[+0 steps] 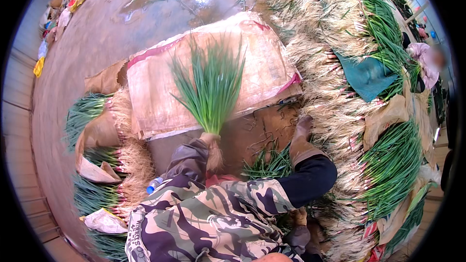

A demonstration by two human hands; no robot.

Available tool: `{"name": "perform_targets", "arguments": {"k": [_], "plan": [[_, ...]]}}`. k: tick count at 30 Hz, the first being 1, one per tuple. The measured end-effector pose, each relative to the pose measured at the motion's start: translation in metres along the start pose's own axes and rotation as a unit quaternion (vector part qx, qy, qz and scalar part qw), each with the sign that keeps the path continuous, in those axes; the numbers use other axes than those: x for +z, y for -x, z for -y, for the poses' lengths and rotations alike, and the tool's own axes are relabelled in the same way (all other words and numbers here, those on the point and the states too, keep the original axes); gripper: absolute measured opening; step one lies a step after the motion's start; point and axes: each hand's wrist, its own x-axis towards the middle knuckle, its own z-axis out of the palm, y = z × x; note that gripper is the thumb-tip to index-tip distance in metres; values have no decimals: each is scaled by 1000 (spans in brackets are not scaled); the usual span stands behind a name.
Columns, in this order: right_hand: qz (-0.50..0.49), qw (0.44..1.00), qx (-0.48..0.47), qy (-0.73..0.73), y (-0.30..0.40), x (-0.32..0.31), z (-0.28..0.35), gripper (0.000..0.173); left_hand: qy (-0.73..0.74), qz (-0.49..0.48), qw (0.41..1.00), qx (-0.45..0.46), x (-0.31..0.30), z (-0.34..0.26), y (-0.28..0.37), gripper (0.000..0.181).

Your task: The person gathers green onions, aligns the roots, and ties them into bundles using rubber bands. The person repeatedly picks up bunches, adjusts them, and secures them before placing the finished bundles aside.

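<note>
My left hand (210, 139), in a dark grey sleeve, is closed around a bunch of green onions (211, 91). Their green leaves fan out away from me over a woven sack (214, 69), and their pale roots (215, 158) hang toward my lap. The leaves look slightly blurred. My right hand (300, 216) is low beside my right leg, near the onions piled at my right. Its fingers are partly hidden, so whether it holds anything is unclear. Loose green leaves (269, 163) lie on the ground between my legs.
Rooted onion bundles (327, 116) form a long pile on the right, with a teal cloth (366, 74) on top. More bundles (136, 160) lie left, near a blue-capped bottle (154, 185). Beyond the sack, the floor (204, 0) is wet. A person (424, 63) is at the far right.
</note>
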Motion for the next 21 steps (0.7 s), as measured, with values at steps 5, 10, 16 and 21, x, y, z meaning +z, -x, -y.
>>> {"name": "perform_targets", "arguments": {"k": [5,10,16,21], "plan": [[0,975,-80,208,-18,-31,-41,11,117,13,991,63,7,-25,33,18],[-7,950,-117,290,-10,-28,-51,16,267,124,941,167,-20,-132,133,16],[-59,985,-21,162,4,28,8,26,236,178,900,320,-76,-211,129,32],[-13,880,-88,466,9,31,6,29,265,122,883,368,-44,-234,102,31]]}}
